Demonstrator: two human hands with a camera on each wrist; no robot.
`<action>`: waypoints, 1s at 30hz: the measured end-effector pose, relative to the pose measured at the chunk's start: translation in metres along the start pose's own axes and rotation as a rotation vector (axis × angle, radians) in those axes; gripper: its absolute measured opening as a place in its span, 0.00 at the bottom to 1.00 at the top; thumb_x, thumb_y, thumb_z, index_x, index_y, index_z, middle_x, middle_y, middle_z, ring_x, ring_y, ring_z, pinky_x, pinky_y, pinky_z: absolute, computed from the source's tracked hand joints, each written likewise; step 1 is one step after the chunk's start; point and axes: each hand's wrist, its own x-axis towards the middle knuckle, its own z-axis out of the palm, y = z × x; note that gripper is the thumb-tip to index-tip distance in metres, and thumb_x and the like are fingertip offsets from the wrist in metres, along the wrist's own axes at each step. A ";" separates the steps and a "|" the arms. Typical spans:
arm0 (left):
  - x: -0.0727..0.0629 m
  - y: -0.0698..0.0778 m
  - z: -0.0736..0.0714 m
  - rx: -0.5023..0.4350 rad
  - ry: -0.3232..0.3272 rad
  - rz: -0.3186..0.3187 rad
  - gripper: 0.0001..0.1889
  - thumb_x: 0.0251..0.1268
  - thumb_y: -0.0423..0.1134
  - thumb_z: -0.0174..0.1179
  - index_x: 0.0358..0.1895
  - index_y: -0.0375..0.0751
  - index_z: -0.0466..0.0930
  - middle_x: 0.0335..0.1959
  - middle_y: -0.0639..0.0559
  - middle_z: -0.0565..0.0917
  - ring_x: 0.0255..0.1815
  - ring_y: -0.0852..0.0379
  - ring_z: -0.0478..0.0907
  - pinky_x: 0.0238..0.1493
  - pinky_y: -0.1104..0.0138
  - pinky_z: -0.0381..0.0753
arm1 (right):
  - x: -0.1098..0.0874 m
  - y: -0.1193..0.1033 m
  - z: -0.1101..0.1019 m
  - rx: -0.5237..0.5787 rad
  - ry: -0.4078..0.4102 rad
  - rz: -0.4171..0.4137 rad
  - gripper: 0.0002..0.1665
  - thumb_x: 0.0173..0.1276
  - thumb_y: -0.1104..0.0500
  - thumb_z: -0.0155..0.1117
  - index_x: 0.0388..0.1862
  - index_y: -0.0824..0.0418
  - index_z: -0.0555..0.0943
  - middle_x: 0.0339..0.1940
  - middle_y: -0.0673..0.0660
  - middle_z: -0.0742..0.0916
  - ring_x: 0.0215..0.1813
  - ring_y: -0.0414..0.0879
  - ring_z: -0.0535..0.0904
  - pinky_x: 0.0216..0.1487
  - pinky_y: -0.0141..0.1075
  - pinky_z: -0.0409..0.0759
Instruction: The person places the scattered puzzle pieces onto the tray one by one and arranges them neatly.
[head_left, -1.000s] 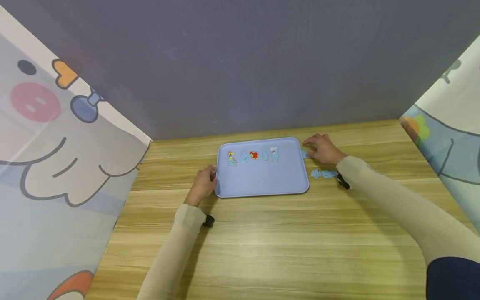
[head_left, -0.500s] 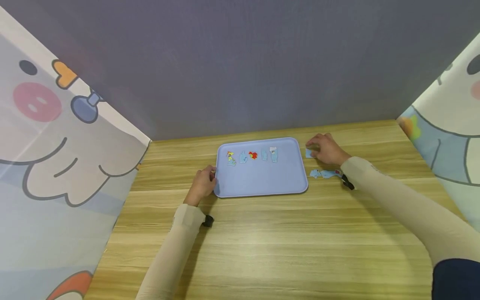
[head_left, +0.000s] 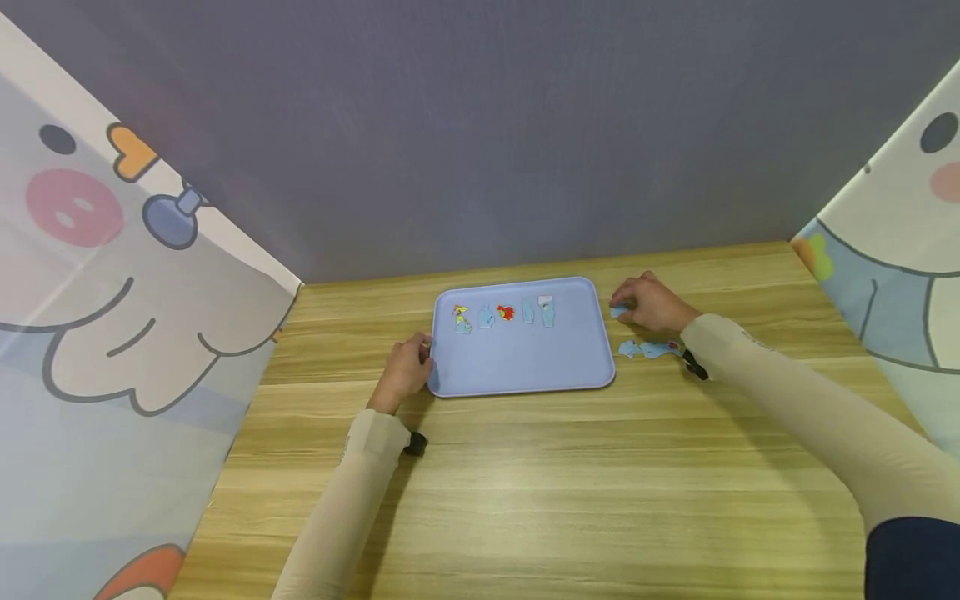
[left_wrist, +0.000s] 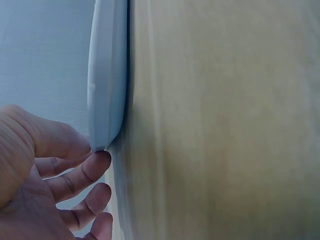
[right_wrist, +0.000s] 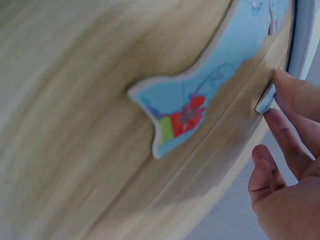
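My left hand point(head_left: 405, 365) pinches the left rim of a light blue tray point(head_left: 525, 358); thumb and a fingertip meet at the rim point(left_wrist: 102, 135) in the left wrist view. Beyond the tray's right side, my right hand point(head_left: 651, 302) pinches a small light blue puzzle piece point(head_left: 618, 311) by its edge. The right wrist view has that piece point(right_wrist: 266, 100) tilted between thumb and finger, close to the wood. Nearer me lie two more pieces, a small blue one point(head_left: 628, 349) and a longer wavy one point(head_left: 658, 350) with a red and green print point(right_wrist: 185, 120).
Across the tray's upper half runs a row of several pieces, among them a yellow-printed one point(head_left: 462, 319) and a red one point(head_left: 506, 312). A grey panel point(head_left: 525, 150) rises behind the wooden table point(head_left: 570, 492). Cartoon-printed walls point(head_left: 135, 333) flank it.
My right hand has shifted slightly right, drawing the blue piece away from the tray's edge. The piece, flat before, is now tilted up. My left hand has stayed at the rim.
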 end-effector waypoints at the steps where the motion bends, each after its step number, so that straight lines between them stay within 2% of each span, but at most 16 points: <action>1: 0.000 0.000 0.000 0.001 0.002 -0.001 0.18 0.60 0.29 0.57 0.54 0.32 0.74 0.32 0.46 0.78 0.42 0.43 0.70 0.43 0.55 0.70 | 0.000 0.000 0.000 0.008 0.002 0.013 0.12 0.53 0.68 0.72 0.38 0.68 0.84 0.44 0.64 0.83 0.47 0.58 0.73 0.52 0.48 0.59; 6: 0.000 0.000 0.001 -0.002 0.003 -0.009 0.18 0.60 0.29 0.57 0.54 0.32 0.74 0.32 0.46 0.78 0.42 0.43 0.70 0.43 0.55 0.69 | 0.000 -0.001 0.003 0.052 0.023 0.105 0.13 0.55 0.68 0.70 0.41 0.68 0.84 0.45 0.62 0.83 0.45 0.55 0.68 0.51 0.50 0.65; 9: 0.000 0.000 0.001 -0.004 0.002 -0.009 0.18 0.60 0.30 0.57 0.54 0.33 0.74 0.32 0.46 0.78 0.42 0.44 0.69 0.43 0.55 0.70 | 0.000 -0.003 0.004 0.059 0.038 0.126 0.13 0.56 0.69 0.68 0.42 0.69 0.84 0.43 0.63 0.84 0.44 0.55 0.68 0.50 0.50 0.66; 19: -0.002 0.000 0.001 -0.005 0.010 0.005 0.18 0.60 0.29 0.57 0.54 0.32 0.74 0.32 0.46 0.79 0.42 0.43 0.70 0.42 0.55 0.70 | -0.001 -0.003 0.006 0.051 0.033 0.157 0.12 0.58 0.68 0.67 0.42 0.69 0.84 0.43 0.65 0.85 0.47 0.57 0.71 0.52 0.51 0.67; 30: -0.001 -0.001 0.003 0.004 0.004 -0.002 0.18 0.60 0.30 0.57 0.55 0.33 0.73 0.32 0.47 0.78 0.42 0.44 0.70 0.43 0.56 0.70 | -0.004 0.001 0.005 0.087 0.093 0.162 0.10 0.59 0.66 0.67 0.40 0.68 0.84 0.38 0.62 0.85 0.46 0.58 0.71 0.49 0.51 0.68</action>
